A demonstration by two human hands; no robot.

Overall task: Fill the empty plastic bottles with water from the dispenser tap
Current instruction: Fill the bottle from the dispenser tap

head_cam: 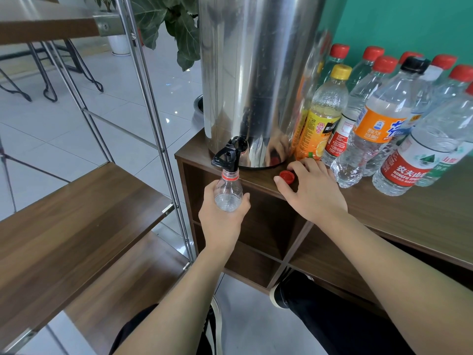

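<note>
A tall steel dispenser (256,73) stands on the brown cabinet top (422,213), its black tap (229,156) jutting over the front edge. My left hand (222,219) grips a clear, uncapped plastic bottle (227,193) with its red-ringed neck right under the tap. A little water shows in the bottle. My right hand (312,190) rests on the cabinet top, thumb and fingers around a red cap (287,177) lying there.
Several capped bottles (378,119) with red, yellow and black caps crowd the cabinet to the right of the dispenser. A metal-framed wooden shelf (76,208) stands close on the left. A potted plant (174,29) is behind. My legs and shoes are below.
</note>
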